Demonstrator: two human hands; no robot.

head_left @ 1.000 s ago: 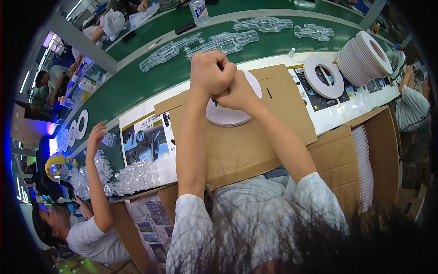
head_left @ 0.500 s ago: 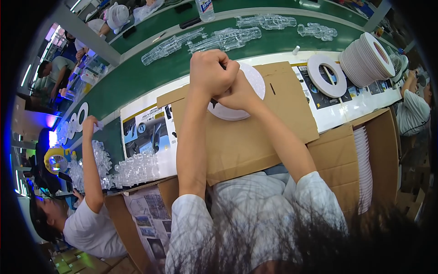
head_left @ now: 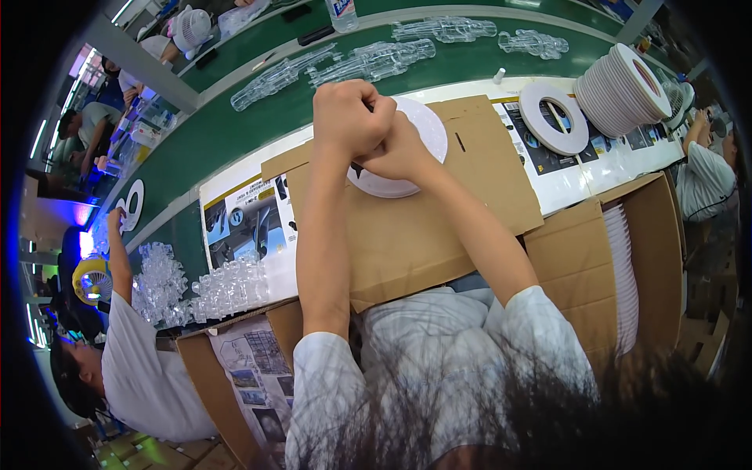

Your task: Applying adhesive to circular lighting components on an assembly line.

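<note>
My left hand [head_left: 345, 115] is closed in a fist and pressed against my right hand [head_left: 401, 153], which is closed too. Together they are over a round white disc [head_left: 429, 129] lying on a flat sheet of brown cardboard [head_left: 423, 243]. The hands cover the disc's left part and its middle. Whatever the fingers grip is hidden between them; a small dark bit shows below the left wrist, too little to name.
Right of the cardboard stand a white ring [head_left: 529, 117] and a stack of such rings [head_left: 615, 88]. Clear plastic parts lie in bundles [head_left: 372, 61] beyond and in heaps [head_left: 231, 290] at left. An open carton [head_left: 564, 274] holds more rings. A co-worker's arm [head_left: 119, 254] reaches in at left.
My hands remain closed together over the disc, with little visible change. At left, the co-worker's arm has moved farther left, to the white rings. The whole view has shifted slightly.
</note>
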